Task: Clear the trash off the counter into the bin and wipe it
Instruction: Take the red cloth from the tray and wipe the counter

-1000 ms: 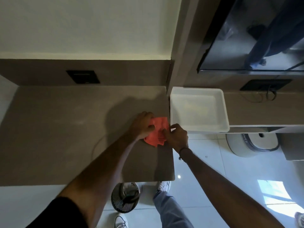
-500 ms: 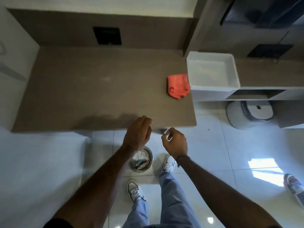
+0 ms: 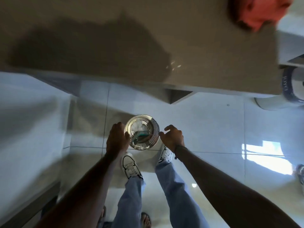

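Observation:
A round metal bin stands on the tiled floor just in front of the counter, with crumpled trash and something teal inside it. My left hand rests against the bin's left rim, back to the camera, its fingers curled out of sight. My right hand hovers at the bin's right rim with fingers apart and nothing in it. The orange cloth lies bunched at the counter's far right corner, away from both hands.
My two white shoes stand just behind the bin. A round white appliance sits on the floor under the shelf at the right. Another person's shoe shows at the right edge.
Both hands let go of the orange cloth on the counter, drew back and dropped toward the floor bin. The view tilted down and closer, so the bin is now centred.

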{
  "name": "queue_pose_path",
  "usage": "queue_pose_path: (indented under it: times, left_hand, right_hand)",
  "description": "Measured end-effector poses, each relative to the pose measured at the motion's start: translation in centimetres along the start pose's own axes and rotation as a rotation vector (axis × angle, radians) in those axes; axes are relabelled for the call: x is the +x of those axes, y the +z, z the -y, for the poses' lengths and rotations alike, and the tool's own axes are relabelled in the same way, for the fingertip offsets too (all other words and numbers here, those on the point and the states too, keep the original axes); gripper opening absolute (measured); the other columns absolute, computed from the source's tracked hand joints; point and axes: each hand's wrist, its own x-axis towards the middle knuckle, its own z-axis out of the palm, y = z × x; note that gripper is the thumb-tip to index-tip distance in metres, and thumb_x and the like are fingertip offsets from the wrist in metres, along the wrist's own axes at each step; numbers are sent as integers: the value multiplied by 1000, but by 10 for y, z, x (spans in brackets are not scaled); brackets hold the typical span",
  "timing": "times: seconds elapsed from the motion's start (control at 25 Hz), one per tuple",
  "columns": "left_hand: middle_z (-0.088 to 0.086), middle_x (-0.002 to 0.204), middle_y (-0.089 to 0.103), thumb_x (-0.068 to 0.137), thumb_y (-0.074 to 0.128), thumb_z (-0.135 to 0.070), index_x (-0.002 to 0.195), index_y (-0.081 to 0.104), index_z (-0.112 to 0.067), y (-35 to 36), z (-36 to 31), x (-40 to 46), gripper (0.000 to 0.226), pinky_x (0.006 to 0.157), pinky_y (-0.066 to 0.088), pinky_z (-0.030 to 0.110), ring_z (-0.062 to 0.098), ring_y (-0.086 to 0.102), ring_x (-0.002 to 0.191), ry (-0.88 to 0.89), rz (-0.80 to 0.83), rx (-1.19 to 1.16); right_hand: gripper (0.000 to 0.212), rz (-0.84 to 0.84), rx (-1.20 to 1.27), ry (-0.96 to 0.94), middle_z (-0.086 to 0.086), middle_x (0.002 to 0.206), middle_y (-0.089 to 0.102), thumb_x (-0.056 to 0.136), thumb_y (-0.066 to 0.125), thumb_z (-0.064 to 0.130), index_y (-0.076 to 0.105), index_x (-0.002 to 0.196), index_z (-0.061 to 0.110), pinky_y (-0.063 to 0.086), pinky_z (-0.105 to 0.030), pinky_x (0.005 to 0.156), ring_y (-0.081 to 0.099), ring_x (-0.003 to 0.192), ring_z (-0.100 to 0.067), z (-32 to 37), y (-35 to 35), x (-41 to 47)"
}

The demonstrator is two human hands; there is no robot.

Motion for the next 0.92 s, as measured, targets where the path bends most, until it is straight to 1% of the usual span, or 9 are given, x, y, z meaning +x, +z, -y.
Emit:
queue_pose_path:
  times: [0.08,0.16,0.24,0.36,0.52,0.6,0.68,0.76,0.92]
  left_hand:
    - [23,128,56,91,62,-17,126,51,-2,38,32,29,39,93,50,46,41,56,119,-168,79,-24]
    - [25,134,54,91,66,-25,134,47,-1,69,53,49,52,91,50,44,42,56,123,-300,185,-52]
    - [25,133,59,92,67,-24,135,47,-2,88,62,59,52,89,56,42,40,61,119,-347,278,-90]
    - [25,125,66,89,64,-9,128,50,-3,108,70,67,42,83,63,43,39,68,108,-360,265,-143]
    - [26,124,66,87,62,-5,126,48,-3,113,75,70,41,72,52,36,41,67,109,-376,243,-123]
    - [27,126,65,89,61,-12,126,50,-2,99,69,62,39,72,49,37,42,66,111,-379,217,-98]
    - [28,126,65,89,57,-16,120,55,-2,73,57,45,34,79,52,41,45,64,113,-369,172,-75]
    - [28,121,68,87,55,-18,115,60,-5,31,37,17,31,78,58,41,45,67,108,-347,144,-89]
    - [18,126,71,90,52,-23,128,62,-22,-68,-10,-58,39,80,66,51,41,73,103,-286,263,-127]
  right_hand:
    - [54,17,-81,26,-10,105,75,79,63,51,61,121,16,53,-33,83,68,104,-32,-19,38,41]
    - [59,28,-134,59,-18,119,69,81,65,49,58,124,8,53,-41,87,64,110,-38,-34,69,74]
    - [52,68,-186,77,-20,119,68,83,64,43,60,118,4,53,-41,85,64,109,-40,-41,87,93]
    - [34,115,-231,82,-21,117,70,85,60,25,68,112,6,55,-42,90,64,110,-40,-49,106,111]
    - [26,82,-209,98,-22,110,73,84,57,16,72,100,3,55,-42,84,66,104,-40,-56,111,121]
    - [27,100,-232,88,-21,110,73,85,59,20,73,99,2,53,-39,81,66,105,-40,-50,98,110]
    - [28,127,-254,67,-20,110,73,84,60,22,75,99,5,53,-38,81,66,107,-40,-41,75,85]
    - [27,150,-268,46,-19,107,74,80,59,22,76,96,6,53,-35,78,67,104,-40,-26,41,44]
    - [26,149,-248,9,-19,105,74,79,61,19,77,96,9,56,-37,84,67,103,-40,9,-36,-63]
